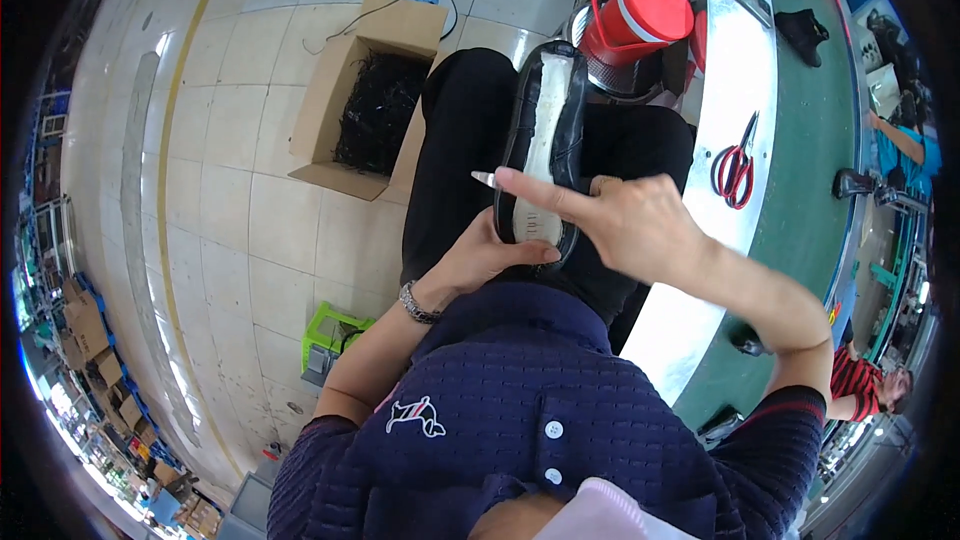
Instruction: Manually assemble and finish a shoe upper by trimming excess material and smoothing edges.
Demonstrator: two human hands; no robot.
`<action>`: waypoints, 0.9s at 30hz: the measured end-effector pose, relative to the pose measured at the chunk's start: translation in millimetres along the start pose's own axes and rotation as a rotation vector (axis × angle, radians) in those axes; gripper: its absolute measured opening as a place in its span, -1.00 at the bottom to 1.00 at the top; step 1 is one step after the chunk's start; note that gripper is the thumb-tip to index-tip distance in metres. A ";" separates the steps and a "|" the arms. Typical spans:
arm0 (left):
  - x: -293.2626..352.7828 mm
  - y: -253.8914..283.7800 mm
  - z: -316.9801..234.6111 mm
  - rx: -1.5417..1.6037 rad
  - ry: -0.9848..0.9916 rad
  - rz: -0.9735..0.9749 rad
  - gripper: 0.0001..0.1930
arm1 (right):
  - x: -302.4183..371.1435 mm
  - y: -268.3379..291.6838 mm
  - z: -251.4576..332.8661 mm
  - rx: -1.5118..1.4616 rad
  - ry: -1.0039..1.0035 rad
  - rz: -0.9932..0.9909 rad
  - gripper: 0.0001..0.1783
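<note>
A black shoe upper [572,110] lies bottom up across my lap, its long pale underside showing between the black edges. At the end near my body my left hand [490,255] grips it, thumb pressed on the underside. My right hand [640,225] is over the shoe from the right, its index finger stretched across to the shoe's left edge. Past that fingertip sticks out a thin, pale pointed blade [483,178]; the rest of this tool is hidden by the hand.
An open cardboard box [325,125] with black scraps stands on the floor left of my legs. Red-handled scissors [735,175] lie on the metal bench edge [690,330] at right, beside a green belt [800,190] carrying black shoes. A red bucket [650,15] stands ahead.
</note>
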State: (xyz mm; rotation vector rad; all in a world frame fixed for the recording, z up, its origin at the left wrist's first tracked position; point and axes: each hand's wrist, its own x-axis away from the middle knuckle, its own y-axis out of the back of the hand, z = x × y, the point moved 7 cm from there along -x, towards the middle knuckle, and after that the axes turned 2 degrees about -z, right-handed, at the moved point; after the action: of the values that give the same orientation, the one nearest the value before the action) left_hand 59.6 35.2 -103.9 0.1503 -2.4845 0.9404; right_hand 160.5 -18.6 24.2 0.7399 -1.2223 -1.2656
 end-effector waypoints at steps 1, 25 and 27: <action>1.6 2.6 -1.1 -0.064 -0.007 -0.008 -0.58 | -7.2 1.4 -4.0 0.039 -0.042 0.154 -0.09; 4.3 3.7 -5.0 -0.147 0.105 -0.059 -0.41 | -8.2 37.0 -57.2 0.010 -0.203 -0.122 -0.22; 3.2 7.3 -6.6 -0.118 0.089 -0.085 -0.40 | -1.2 49.4 -57.8 -0.175 -0.186 -0.319 -0.20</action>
State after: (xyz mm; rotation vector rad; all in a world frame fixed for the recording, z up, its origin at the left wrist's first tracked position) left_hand 57.4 45.2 -102.4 0.1700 -2.4239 0.7476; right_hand 229.9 -18.4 55.3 0.7198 -1.1515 -1.7135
